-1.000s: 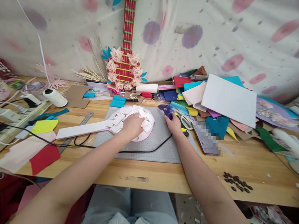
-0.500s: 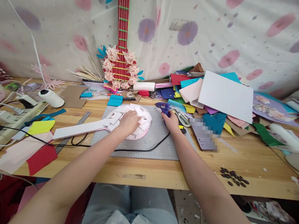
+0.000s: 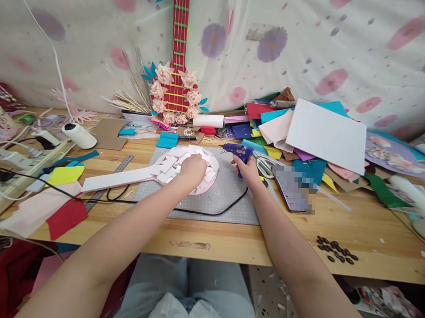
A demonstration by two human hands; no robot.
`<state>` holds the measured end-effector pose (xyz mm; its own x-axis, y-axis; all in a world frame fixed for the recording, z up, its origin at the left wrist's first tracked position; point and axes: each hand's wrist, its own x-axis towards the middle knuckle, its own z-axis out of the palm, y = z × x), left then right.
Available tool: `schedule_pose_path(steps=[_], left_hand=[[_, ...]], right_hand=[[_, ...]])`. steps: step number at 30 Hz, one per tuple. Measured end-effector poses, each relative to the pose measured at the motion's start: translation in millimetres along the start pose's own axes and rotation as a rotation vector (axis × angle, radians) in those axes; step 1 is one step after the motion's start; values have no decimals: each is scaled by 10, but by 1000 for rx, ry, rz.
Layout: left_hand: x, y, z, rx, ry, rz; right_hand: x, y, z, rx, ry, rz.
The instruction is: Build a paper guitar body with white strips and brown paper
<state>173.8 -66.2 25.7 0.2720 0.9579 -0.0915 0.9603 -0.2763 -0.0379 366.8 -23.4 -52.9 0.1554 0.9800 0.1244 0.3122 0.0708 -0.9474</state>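
Observation:
A white paper guitar shape (image 3: 125, 178) with a round pink body covered in white paper pieces lies on a grey cutting mat (image 3: 228, 198). My left hand (image 3: 193, 170) rests on the round body, fingers curled down onto the paper pieces. My right hand (image 3: 248, 173) is closed round the handle of a blue glue gun (image 3: 236, 152), raised off the mat with its nozzle pointing left toward the round body. The gun's black cord (image 3: 209, 211) loops across the mat to the left.
A pile of coloured foam sheets (image 3: 307, 136) fills the back right, with scissors (image 3: 265, 167) and a phone (image 3: 293, 188) beside it. A red decorated guitar model (image 3: 177, 75) leans on the wall. A metal ruler (image 3: 112, 179), thread spool (image 3: 79, 135), power strip (image 3: 6, 175) and dark seeds (image 3: 336, 250) lie about.
My right hand has lifted the glue gun off the mat and turned its nozzle toward the paper body. My left hand stays pressed on the paper pieces.

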Motion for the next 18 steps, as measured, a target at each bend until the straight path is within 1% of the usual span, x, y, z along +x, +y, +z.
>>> schedule_pose_path(steps=[3,6,8,10,12,14,16,17,18], left_hand=[[-14,13,29,-21,20,-12],[-63,-22,70,-50,95,13],[-90,-105,86,-124,154,8],[-91,-243,82,-278,243,-54],[-59,-397,54,-514,355,-155],[-5,-499,9,-839,424,-246],[48,-482,-39,-1232,404,-279],[67,-418,-60,-1427,361,-262],[77,-319,-76,-1606,298,-214]], right_hand=[[-37,-58,-11,-18,-39,41],[-71,-103,-13,-53,-71,37],[-88,-126,-16,-61,-90,34],[-101,-147,-22,-32,-120,33],[-112,-165,-24,9,-160,20],[-123,-177,-12,38,-188,-4],[-135,-176,16,59,-211,-16],[-140,-171,34,69,-226,-16],[-144,-162,55,74,-241,-12]])
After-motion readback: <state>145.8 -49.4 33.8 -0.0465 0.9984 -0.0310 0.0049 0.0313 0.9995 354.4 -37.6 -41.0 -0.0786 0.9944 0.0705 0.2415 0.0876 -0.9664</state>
